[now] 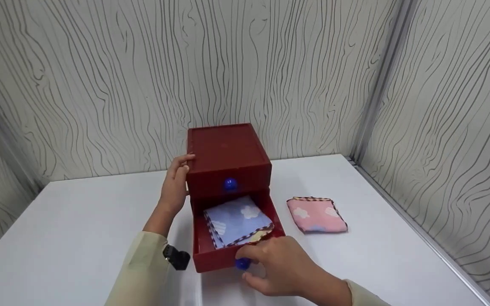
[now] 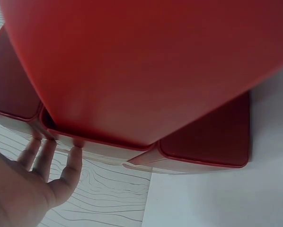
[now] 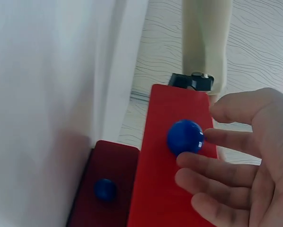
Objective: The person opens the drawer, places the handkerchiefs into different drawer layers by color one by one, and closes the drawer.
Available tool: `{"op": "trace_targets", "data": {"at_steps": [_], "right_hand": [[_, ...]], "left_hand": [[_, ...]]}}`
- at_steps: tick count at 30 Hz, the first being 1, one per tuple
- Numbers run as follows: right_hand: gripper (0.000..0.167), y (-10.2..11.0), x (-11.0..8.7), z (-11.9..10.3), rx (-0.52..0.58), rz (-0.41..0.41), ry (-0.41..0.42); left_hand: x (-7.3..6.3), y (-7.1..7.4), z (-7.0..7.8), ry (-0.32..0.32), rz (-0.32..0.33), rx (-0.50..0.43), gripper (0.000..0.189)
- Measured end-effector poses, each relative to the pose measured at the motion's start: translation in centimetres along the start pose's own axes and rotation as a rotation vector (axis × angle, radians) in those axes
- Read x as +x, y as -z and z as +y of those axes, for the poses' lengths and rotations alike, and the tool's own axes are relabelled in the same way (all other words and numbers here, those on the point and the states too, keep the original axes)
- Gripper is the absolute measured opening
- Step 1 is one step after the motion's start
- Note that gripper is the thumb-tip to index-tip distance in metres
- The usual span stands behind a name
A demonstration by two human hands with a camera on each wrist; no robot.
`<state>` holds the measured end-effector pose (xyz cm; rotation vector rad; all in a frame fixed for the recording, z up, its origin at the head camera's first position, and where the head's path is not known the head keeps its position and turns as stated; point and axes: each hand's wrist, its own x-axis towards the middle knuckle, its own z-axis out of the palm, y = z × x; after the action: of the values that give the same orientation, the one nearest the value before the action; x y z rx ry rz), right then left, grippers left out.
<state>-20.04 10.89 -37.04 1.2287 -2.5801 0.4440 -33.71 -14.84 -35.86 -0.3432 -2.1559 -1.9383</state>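
A small dark red two-drawer cabinet (image 1: 228,148) stands on the white table, its upper drawer shut and its lower drawer (image 1: 215,258) pulled out. In the lower drawer lies a folded light blue cloth (image 1: 238,221) with white shapes and a checked edge. My left hand (image 1: 175,187) rests against the cabinet's left side, fingers near the top edge. At the lower drawer's blue knob (image 3: 185,137) is my right hand (image 1: 285,265); the right wrist view shows its fingers spread loosely beside the knob, fingertips at or very near it, not closed round it.
A folded pink cloth (image 1: 317,215) lies on the table to the right of the cabinet. The upper drawer has a blue knob (image 1: 230,184). Wood-grain-patterned panels (image 1: 143,85) rise behind the table (image 1: 100,229) and at its sides.
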Motion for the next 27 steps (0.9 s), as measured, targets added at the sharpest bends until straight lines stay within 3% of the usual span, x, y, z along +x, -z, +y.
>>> {"op": "trace_targets", "data": {"at_steps": [2,5,11,27], "right_hand": [[0.020,-0.2,0.1,0.0,0.021,-0.064,-0.041],[0.020,-0.6,0.3,0.0,0.035,-0.086,-0.061],[0.018,-1.2,0.9,0.4,-0.002,0.012,-0.038],[0.020,-2.7,3.9,3.3,-0.036,0.184,-0.083]], "left_hand": [[-0.1,0.0,0.0,0.000,0.004,0.008,0.040],[-0.1,0.0,0.0,-0.003,0.011,0.006,0.040],[0.0,-0.1,0.0,0.003,0.014,0.010,0.039],[0.2,0.1,-0.1,0.002,0.004,0.018,0.039]]}}
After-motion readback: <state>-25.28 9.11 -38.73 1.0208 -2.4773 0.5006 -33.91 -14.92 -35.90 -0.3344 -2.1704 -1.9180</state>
